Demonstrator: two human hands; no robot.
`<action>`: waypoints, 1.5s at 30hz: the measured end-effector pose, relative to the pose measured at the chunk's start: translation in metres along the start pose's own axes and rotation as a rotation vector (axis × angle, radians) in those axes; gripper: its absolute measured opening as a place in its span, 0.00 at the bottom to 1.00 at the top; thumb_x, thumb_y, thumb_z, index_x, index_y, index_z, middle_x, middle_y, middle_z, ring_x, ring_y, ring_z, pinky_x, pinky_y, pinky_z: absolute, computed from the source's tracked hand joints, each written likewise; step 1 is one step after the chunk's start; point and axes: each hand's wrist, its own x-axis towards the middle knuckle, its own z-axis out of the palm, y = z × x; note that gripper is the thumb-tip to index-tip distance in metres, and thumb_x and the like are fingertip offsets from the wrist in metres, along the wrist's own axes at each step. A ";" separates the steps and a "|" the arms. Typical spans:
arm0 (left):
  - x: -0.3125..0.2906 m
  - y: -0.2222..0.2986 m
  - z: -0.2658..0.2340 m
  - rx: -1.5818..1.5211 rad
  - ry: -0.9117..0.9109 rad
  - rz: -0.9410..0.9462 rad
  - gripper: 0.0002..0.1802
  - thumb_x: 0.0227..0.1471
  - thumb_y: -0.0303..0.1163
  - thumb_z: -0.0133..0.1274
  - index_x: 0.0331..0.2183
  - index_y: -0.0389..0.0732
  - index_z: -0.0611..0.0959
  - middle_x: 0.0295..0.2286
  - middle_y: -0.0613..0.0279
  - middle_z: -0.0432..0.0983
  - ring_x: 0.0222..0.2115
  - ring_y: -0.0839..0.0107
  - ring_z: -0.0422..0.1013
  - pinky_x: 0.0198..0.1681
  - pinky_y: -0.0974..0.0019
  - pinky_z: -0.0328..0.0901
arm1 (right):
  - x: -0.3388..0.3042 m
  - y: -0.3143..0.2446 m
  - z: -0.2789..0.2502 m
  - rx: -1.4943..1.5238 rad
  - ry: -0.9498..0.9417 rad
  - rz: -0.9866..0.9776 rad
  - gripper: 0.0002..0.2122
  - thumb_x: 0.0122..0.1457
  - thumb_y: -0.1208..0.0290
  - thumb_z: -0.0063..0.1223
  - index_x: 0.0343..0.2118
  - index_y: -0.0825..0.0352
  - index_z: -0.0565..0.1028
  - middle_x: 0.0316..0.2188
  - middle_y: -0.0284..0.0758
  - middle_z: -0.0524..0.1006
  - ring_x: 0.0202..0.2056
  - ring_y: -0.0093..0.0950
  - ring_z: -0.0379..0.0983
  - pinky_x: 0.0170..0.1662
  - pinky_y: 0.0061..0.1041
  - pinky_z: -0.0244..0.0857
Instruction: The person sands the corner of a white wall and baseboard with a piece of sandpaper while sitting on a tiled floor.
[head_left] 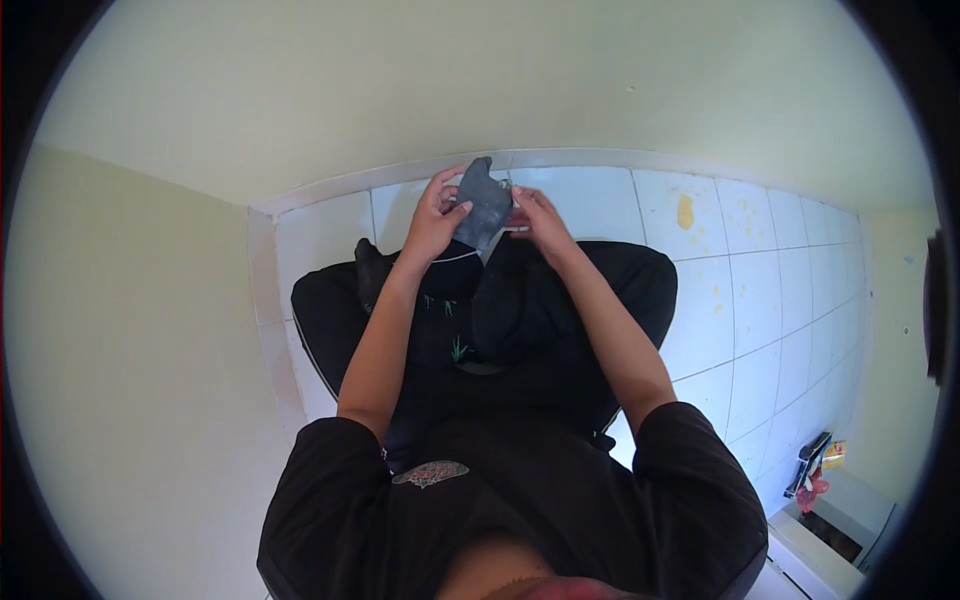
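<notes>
In front of my crossed legs, close to the wall, I hold up what looks like a grey sock, its narrow tip pointing upward. My left hand is closed on its left side, with the thumb across the front and fingers behind. My right hand pinches at its right edge, where a small pale bit shows; some of those fingers are hidden. A darker sock-like piece lies over my left knee. Black cloth with green leaf-like marks covers my lap.
White floor tiles spread to the right, with yellowish stains near the wall. A pale wall rises just beyond my hands, and another stands at the left. Small red, yellow and black items sit at the far lower right.
</notes>
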 end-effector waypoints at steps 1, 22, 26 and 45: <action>-0.003 -0.005 0.007 -0.020 0.012 -0.048 0.32 0.50 0.16 0.53 0.56 0.45 0.67 0.36 0.59 0.74 0.34 0.76 0.71 0.39 0.73 0.65 | 0.004 0.005 -0.005 0.002 -0.001 -0.006 0.19 0.58 0.61 0.57 0.49 0.65 0.70 0.36 0.38 0.76 0.37 0.27 0.75 0.40 0.28 0.66; 0.007 -0.048 0.001 0.686 -0.126 0.059 0.24 0.48 0.40 0.63 0.45 0.39 0.77 0.43 0.50 0.73 0.45 0.65 0.68 0.50 0.58 0.61 | 0.031 0.024 -0.020 0.492 -0.146 -0.027 0.29 0.52 0.80 0.59 0.56 0.74 0.58 0.42 0.43 0.72 0.42 0.32 0.73 0.44 0.33 0.71; 0.007 -0.045 0.006 0.354 -0.170 -0.020 0.18 0.50 0.37 0.61 0.39 0.36 0.77 0.41 0.53 0.75 0.41 0.67 0.72 0.47 0.63 0.64 | 0.029 0.023 -0.023 0.549 -0.189 -0.006 0.30 0.52 0.78 0.60 0.57 0.74 0.58 0.43 0.42 0.72 0.43 0.32 0.72 0.44 0.32 0.70; 0.007 -0.061 -0.018 0.004 0.252 -0.469 0.26 0.54 0.31 0.56 0.51 0.33 0.68 0.37 0.51 0.75 0.36 0.61 0.76 0.36 0.61 0.74 | 0.041 0.005 -0.014 0.222 0.158 0.097 0.13 0.53 0.72 0.60 0.41 0.65 0.72 0.35 0.37 0.77 0.35 0.33 0.77 0.36 0.42 0.72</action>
